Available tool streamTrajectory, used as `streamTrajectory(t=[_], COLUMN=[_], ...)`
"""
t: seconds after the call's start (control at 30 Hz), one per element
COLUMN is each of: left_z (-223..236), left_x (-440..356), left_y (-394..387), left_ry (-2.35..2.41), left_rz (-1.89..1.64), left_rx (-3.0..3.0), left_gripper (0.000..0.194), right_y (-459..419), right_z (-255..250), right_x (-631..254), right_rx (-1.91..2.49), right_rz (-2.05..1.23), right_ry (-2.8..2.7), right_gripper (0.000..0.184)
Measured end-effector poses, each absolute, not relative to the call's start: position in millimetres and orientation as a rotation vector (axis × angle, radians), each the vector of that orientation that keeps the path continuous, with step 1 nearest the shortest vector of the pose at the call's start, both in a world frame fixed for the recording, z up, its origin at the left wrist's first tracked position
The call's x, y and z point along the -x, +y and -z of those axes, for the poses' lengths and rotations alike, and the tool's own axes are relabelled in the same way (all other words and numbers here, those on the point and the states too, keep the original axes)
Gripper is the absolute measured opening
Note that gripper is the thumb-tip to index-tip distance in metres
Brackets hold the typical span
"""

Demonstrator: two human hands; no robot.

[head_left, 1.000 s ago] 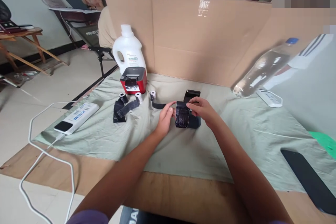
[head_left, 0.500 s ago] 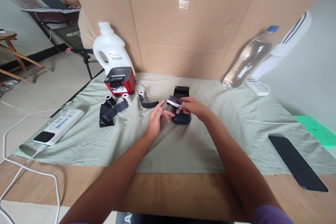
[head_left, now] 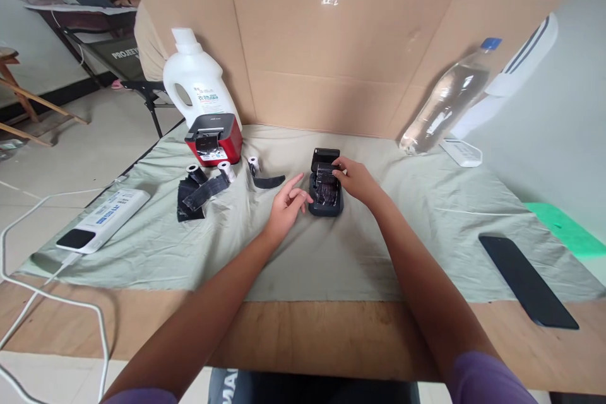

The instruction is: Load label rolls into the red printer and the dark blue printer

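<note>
A small black printer (head_left: 326,209) lies on the cloth with its lid (head_left: 325,158) raised. A roll wound with shiny dark film (head_left: 326,186) rests in or just over the printer's open bay; how deep it sits I cannot tell. My right hand (head_left: 355,178) comes in from the right, fingers closed at the upper right end of the roll. Beside the printer's left edge is my left hand (head_left: 286,205), its index finger stretched out and the others loosely bent, holding nothing. Fingertips of that hand are at or very near the casing.
Left of the hands are several small rolls with dark strips (head_left: 203,192) and a red-and-black printer (head_left: 215,139) before a white jug (head_left: 196,79). A power bank (head_left: 104,221), phone (head_left: 528,281) and clear bottle (head_left: 447,101) flank the cloth. A cardboard screen (head_left: 331,50) stands behind.
My right hand has brought the roll from above the printer down into or onto its bay. My left hand has drawn slightly away from the roll. The view has tilted a little.
</note>
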State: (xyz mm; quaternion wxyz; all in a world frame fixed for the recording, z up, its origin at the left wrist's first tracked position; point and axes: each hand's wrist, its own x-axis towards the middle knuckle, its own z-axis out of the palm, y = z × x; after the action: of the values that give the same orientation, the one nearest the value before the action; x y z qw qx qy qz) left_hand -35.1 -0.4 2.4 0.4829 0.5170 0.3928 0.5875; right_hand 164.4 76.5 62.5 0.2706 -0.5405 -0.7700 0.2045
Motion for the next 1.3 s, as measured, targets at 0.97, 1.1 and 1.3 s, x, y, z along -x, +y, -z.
streamTrajectory(t=[0.97, 1.1, 1.3], left_z=[-3, -2, -1], left_x=[29, 29, 30], left_y=[-10, -9, -9], left_ry=[1.475, 1.477, 1.445], left_rz=[-0.98, -0.992, -0.983], left_rx=[-2.268, -2.27, -2.232], left_gripper=[0.039, 0.039, 0.039], right_y=[82, 74, 83], right_z=[-72, -77, -63], right_x=[-174, -174, -169], right_rx=[1.339, 1.479, 1.659], right_rz=[-0.68, -0.709, -1.02], right_ry=[-2.232, -2.263, -1.992], right_gripper=[0.015, 0.017, 0.045])
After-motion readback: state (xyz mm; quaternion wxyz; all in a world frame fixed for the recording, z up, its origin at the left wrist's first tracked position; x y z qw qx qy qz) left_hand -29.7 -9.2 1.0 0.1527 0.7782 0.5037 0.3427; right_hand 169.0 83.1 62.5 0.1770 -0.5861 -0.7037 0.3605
